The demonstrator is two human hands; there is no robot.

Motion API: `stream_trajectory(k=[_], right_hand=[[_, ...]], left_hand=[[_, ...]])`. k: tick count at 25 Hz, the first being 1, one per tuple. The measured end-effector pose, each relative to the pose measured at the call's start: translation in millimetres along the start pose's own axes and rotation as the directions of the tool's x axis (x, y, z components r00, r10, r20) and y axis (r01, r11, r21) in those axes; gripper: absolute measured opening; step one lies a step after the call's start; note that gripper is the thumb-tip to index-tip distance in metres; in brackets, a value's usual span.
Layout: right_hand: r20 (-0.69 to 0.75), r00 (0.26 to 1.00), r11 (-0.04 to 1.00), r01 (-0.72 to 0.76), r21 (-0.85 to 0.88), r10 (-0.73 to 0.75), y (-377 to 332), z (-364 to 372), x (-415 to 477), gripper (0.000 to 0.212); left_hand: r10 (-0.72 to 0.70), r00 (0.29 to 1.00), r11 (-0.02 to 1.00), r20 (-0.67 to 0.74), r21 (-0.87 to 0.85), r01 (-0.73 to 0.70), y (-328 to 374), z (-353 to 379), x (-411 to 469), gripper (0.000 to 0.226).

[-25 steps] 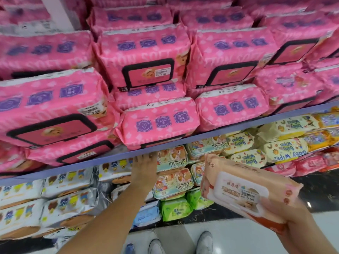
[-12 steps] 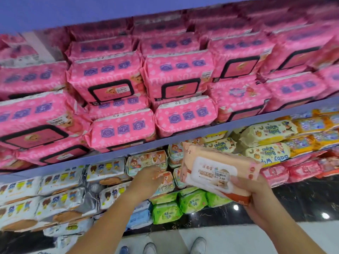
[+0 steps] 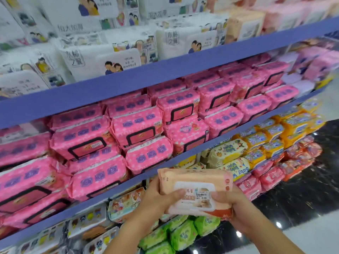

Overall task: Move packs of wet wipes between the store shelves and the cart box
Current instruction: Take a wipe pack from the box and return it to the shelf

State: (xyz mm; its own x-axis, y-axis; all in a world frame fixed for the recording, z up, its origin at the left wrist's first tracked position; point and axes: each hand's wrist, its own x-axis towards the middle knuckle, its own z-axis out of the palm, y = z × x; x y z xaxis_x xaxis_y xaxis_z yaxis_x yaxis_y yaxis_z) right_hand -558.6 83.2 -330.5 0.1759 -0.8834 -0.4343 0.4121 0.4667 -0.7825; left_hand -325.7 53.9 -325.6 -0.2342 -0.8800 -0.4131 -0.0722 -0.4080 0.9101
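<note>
Both hands, the left hand [image 3: 156, 198] and right hand [image 3: 233, 204], grip the peach wipes pack [image 3: 194, 186], whose slick wrapper could slip while being shelved.

Peach wipes pack [image 3: 194, 177] in both hands [image 3: 156, 200] [image 3: 236, 206]

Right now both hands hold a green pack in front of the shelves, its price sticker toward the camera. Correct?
Not quite. The head view shows the left hand and the right hand holding an orange pack, not a green one, in front of the shelves, its price sticker toward the camera. The green packs lie on a lower shelf.
</note>
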Motion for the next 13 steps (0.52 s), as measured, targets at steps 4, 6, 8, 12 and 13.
stream_trajectory(k=[4,6,8,12,13], right_hand=[[-0.033,0.996,0.996,0.083,-0.012,-0.083,-43.1,-9.5,-18.7,0.083],[-0.026,0.989,0.989,0.145,-0.026,-0.145,-66.0,-18.9,-26.8,0.090],[-0.004,0.977,0.976,0.215,-0.028,-0.215,-92.4,-30.0,-32.4,0.097],[0.065,0.938,0.937,0.345,-0.057,-0.341,-161.8,-65.3,-34.8,0.086],[0.086,0.926,0.925,0.374,-0.074,-0.367,-182.3,-75.5,-35.7,0.077]], left_hand=[[0.097,0.992,0.993,0.085,0.054,-0.102,47.7,27.5,10.3,0.056],[0.140,0.986,0.989,0.091,0.042,-0.145,74.0,48.3,12.8,0.038],[0.191,0.976,0.976,0.106,0.088,-0.201,100.3,69.5,19.4,0.047],[0.324,0.944,0.932,0.067,0.150,-0.331,156.8,121.4,37.4,0.051],[0.356,0.932,0.917,0.064,0.171,-0.362,172.8,138.9,39.4,0.048]])
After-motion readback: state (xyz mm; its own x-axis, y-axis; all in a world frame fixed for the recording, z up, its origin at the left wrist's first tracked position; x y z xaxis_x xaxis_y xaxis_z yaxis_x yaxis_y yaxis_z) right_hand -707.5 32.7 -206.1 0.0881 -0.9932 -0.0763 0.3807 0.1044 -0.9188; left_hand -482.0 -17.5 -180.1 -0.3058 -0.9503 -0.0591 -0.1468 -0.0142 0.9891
